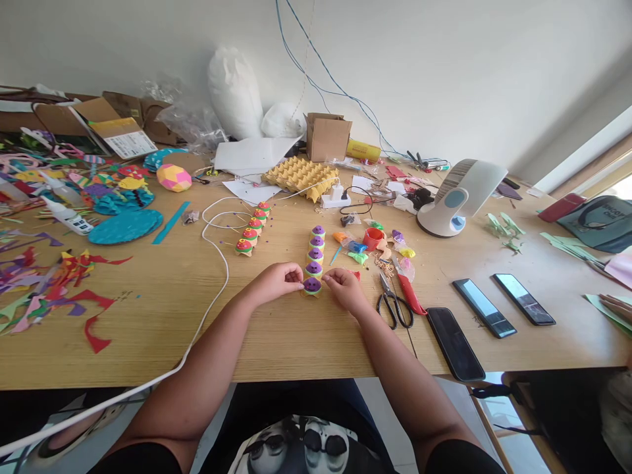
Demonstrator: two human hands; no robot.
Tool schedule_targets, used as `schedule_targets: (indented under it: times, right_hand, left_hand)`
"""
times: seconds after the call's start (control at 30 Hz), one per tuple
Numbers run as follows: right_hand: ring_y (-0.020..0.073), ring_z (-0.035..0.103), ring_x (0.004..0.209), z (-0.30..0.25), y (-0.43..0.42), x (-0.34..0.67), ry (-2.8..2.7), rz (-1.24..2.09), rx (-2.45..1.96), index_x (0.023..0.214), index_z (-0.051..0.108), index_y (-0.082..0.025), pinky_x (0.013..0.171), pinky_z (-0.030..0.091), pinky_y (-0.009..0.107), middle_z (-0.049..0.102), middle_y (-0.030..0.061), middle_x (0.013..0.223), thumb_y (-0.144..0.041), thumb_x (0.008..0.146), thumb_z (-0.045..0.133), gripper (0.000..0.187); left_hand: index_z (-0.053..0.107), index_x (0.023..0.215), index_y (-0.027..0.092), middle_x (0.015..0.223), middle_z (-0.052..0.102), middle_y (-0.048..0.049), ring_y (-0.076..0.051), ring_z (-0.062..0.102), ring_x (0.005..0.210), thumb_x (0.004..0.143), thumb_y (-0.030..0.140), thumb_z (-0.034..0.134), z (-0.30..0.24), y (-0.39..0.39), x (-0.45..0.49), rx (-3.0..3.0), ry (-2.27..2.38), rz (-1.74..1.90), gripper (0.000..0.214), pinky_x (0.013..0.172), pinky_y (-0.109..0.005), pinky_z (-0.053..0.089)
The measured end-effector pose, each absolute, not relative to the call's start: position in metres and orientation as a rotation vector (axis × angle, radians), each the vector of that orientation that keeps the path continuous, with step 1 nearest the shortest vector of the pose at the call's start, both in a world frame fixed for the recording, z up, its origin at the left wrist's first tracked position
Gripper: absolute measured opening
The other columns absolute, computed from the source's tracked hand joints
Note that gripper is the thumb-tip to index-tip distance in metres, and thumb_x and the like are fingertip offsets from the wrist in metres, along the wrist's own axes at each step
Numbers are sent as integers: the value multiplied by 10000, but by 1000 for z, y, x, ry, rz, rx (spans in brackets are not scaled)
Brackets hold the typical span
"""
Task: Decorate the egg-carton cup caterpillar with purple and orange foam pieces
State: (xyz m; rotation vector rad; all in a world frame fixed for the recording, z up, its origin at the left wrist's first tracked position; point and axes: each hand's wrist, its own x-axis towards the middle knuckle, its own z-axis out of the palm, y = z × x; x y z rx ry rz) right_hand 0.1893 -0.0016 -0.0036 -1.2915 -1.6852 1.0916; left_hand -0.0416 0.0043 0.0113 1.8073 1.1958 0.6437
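Observation:
A strip of egg-carton cups (316, 255) topped with purple clay and dark dots stands on the table in front of me, like a caterpillar. My left hand (280, 282) is closed, its thumb and fingertips against the left side of the nearest cup. On the other side, my right hand (345, 288) has its fingertips pinched together close to that cup's right edge. Whatever is in the right pinch is too small to make out. Left of this strip sits a second egg-carton caterpillar (253, 228) with red and green tops and thin sticks at its side.
Bagged coloured clay (358, 247), scissors (394, 303) and a red-handled knife (411, 289) lie to the right, before several phones (454, 342). A white cable (217, 247) crosses on the left. A fan (457, 201) and yellow egg tray (299, 176) stand behind.

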Motion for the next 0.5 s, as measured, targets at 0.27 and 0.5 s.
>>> schedule_targets:
  times: [0.27, 0.5]
  right_hand:
    - [181, 590, 799, -3, -1, 190, -1743, 1045, -1305, 840, 709, -177, 722, 438, 279, 697, 42, 812, -409, 865, 572, 270]
    - [216, 668, 893, -7, -1, 188, -1766, 1038, -1290, 911, 757, -204, 816, 481, 321, 770, 58, 944, -360, 891, 559, 253]
  left_hand:
    - [631, 805, 193, 784, 654, -2, -161, 575, 732, 754, 450, 714, 10, 4, -40, 1817, 1189, 641, 275, 660, -255, 426]
    - [608, 791, 195, 759, 631, 12, -153, 558, 715, 764, 425, 709, 9, 2, -36, 1809, 1195, 642, 253, 650, -250, 411]
